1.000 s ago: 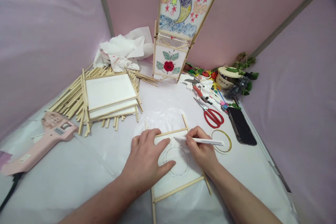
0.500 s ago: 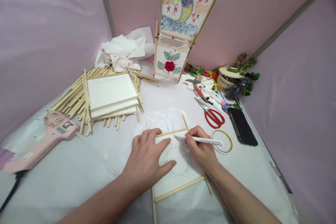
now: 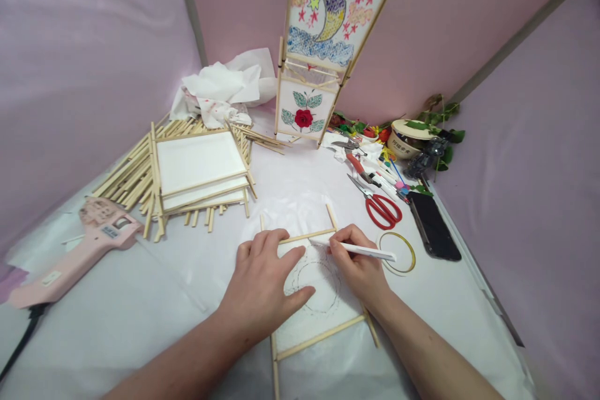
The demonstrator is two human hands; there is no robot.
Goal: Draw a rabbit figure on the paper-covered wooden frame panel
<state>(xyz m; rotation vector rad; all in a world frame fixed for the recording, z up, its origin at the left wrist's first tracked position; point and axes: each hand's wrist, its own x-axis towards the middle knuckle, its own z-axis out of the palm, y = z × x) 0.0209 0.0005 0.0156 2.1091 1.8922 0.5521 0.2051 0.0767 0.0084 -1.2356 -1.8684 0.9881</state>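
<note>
My right hand [image 3: 359, 262] is closed around a white pen [image 3: 370, 252], its tip near the top edge of a white panel [image 3: 323, 325]. Thin wooden sticks [image 3: 323, 336] frame this panel, and a dashed circle with a wavier outline around it is drawn on the sheet. My left hand [image 3: 265, 281] lies over the panel's left side with its fingers spread, touching the sheet and the upper stick. Part of the drawing is hidden under that hand. Just right of my right hand rests a yellow ring [image 3: 410, 253].
At left are a pink glue gun [image 3: 79, 253], stacked framed panels [image 3: 199, 159] and a heap of wooden sticks [image 3: 124, 178]. A decorated lantern [image 3: 309, 90] stands behind. Red-handled scissors [image 3: 383, 211], pruning shears [image 3: 359, 167], a phone [image 3: 434, 225] and a lidded tub [image 3: 405, 140] lie right.
The pen tip has shifted slightly left along the panel's upper edge, with my right hand following. My left hand stays in place.
</note>
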